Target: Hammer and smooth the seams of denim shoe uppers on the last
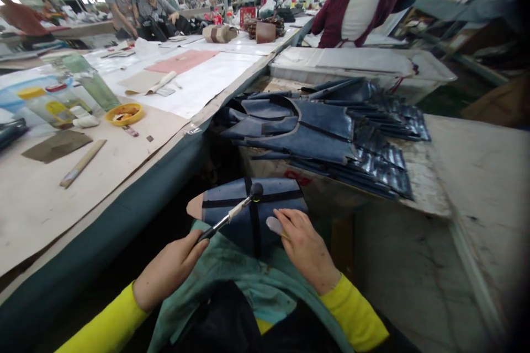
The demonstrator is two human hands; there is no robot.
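Note:
My left hand [174, 266] is wrapped round the dark grip of a hammer [232, 214] with a metal shaft and a round black head. The head is over the crossing of black strips on a dark blue panel [223, 193]; I cannot tell whether it touches. The panel lies across my lap on a green apron [232, 265], with a pale pink tab at its left end. In my right hand [306, 248], near the panel's right part, is a small tool with a pale rounded end [273, 224] and a thin yellowish stem. Its exact kind is unclear.
Dark blue leather-like pieces [314, 121] lie stacked right of the worktable [165, 160]. On the table are a yellow dish [124, 114], a yellow-lidded jar [45, 106], a green bottle [93, 83] and a flat stick [83, 164]. Another person [360, 5] sits beyond the stack.

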